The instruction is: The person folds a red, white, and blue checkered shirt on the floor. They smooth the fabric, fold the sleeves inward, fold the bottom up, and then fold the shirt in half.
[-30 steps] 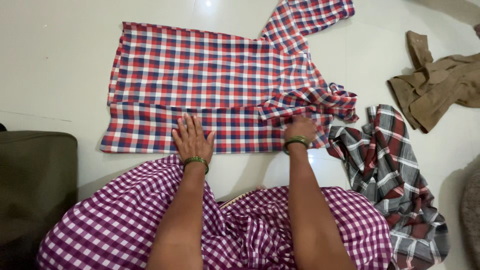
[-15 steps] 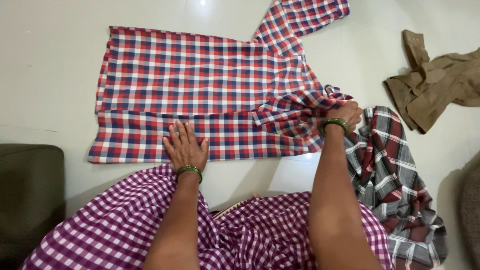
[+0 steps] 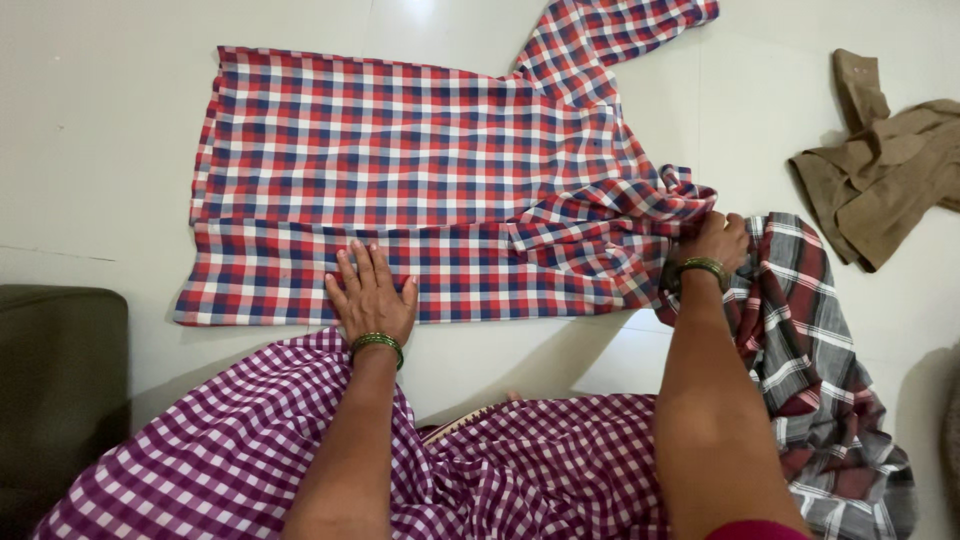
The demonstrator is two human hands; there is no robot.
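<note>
Pinning the near edge comes first. At the bottom of the frame my lap is covered by purple-and-white checked cloth (image 3: 250,440), and both forearms reach up from it. I keep my left hand (image 3: 372,292) flat, palm down, fingers spread and pressed onto the lower strip of the red, white and blue checked shirt (image 3: 400,150), just left of centre frame. This hand acts as the anchor; I judge that it should bear straight down so the folded-over lower strip does not creep toward me.

To the right of centre, my right hand (image 3: 716,242) is closed around the bunched collar-and-shoulder end of the shirt, fingers curled and pinching a wad of fabric. Its exact fingertip placement is hidden under the gather, so I cannot tell how many layers are caught. For a clean result I judge the pull should run level along the floor, away from the anchor hand, until the puckers near the grip flatten.

Just beside and partly under that hand lies a grey, maroon and white plaid garment (image 3: 800,340), crumpled along the right edge; I must avoid catching it in the grip.

Farther up, the shirt body lies spread across the pale tiled floor (image 3: 100,150), one sleeve angled toward the top of the frame. At upper right, well apart, sits a crumpled tan garment (image 3: 880,170). A dark olive cushion (image 3: 55,390) occupies the lower left.
</note>
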